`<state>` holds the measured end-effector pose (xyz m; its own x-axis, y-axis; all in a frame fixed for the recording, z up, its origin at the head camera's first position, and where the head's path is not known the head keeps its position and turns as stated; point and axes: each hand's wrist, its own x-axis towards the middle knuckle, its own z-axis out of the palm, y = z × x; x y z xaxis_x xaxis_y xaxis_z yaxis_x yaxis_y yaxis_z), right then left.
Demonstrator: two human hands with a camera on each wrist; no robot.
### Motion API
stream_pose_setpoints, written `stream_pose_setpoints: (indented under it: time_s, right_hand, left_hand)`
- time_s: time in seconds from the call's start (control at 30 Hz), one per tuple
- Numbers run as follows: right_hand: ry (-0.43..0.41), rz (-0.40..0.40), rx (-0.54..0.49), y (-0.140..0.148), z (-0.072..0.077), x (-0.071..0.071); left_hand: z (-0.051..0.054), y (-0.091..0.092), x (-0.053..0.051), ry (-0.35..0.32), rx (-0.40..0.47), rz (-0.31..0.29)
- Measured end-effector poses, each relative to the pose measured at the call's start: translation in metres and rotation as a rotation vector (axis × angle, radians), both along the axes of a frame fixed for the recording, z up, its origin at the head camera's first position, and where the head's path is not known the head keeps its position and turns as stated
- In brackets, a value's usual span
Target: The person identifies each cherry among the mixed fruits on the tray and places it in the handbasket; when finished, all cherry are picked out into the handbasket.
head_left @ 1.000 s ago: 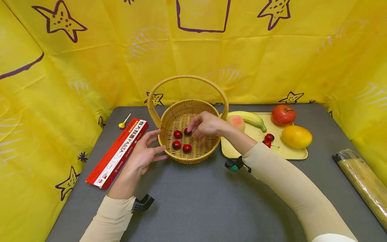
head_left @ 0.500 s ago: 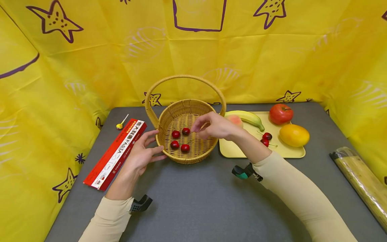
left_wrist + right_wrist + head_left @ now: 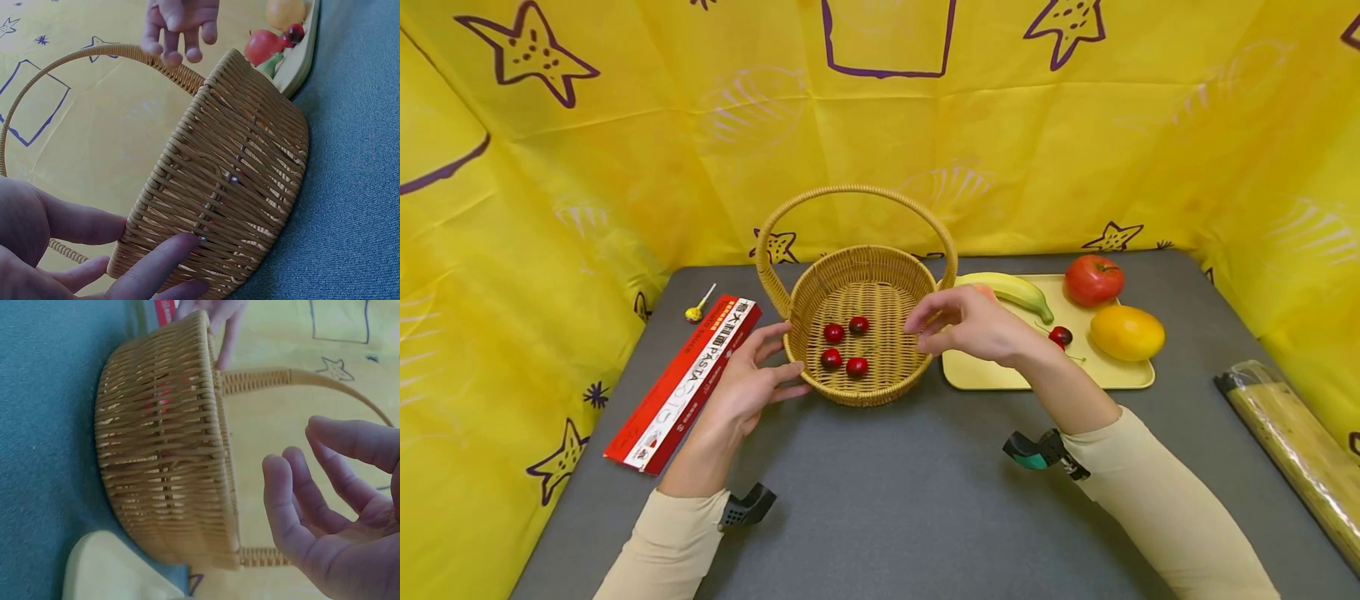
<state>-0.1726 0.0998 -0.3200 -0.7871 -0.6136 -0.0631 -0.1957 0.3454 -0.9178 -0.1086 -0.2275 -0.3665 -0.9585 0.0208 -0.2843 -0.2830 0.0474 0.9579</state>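
The round wicker basket (image 3: 865, 396) with a tall handle stands mid-table. Inside it lie several dark red cherries (image 3: 857, 367), grouped toward its left half. My left hand (image 3: 752, 379) holds the basket's left rim, its thumb and fingers straddling the edge; in the left wrist view some fingers (image 3: 156, 265) lie against the outer wall. Over the basket's right rim hovers my right hand (image 3: 973, 325), fingers loosely bent and nothing between them. The right wrist view shows a gap between its thumb and fingers. More cherries (image 3: 1060, 336) with green stems lie on the cream tray (image 3: 992, 381).
On the tray are a banana (image 3: 1015, 292), a mostly hidden peach (image 3: 985, 291), a red tomato-like fruit (image 3: 1093, 280) and a yellow mango (image 3: 1127, 333). Left of the basket lie a red pasta box (image 3: 685, 383) and a lollipop (image 3: 694, 313). A clear-wrapped bundle (image 3: 1292, 458) lies far right.
My right hand has drawn back from a cherry in the basket, moving right and up past the rim. That cherry stays in the basket. The left hand keeps its place on the rim.
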Motion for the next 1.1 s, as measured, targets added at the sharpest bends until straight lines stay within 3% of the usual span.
stream_pose_setpoints:
  time_s: [0.13, 0.47, 1.1]
  right_hand:
    - [0.019, -0.015, -0.025, 0.012, -0.002, 0.003]
    - [-0.035, -0.125, -0.094, 0.043, -0.010, 0.009]
    - [-0.040, -0.341, 0.000, 0.104, -0.024, 0.025]
  left_hand:
    - [0.001, -0.001, 0.000, 0.001, 0.001, -0.001]
    - [0.001, -0.001, 0.001, 0.009, -0.004, -0.001]
    - [0.001, 0.000, 0.001, 0.010, -0.002, -0.005]
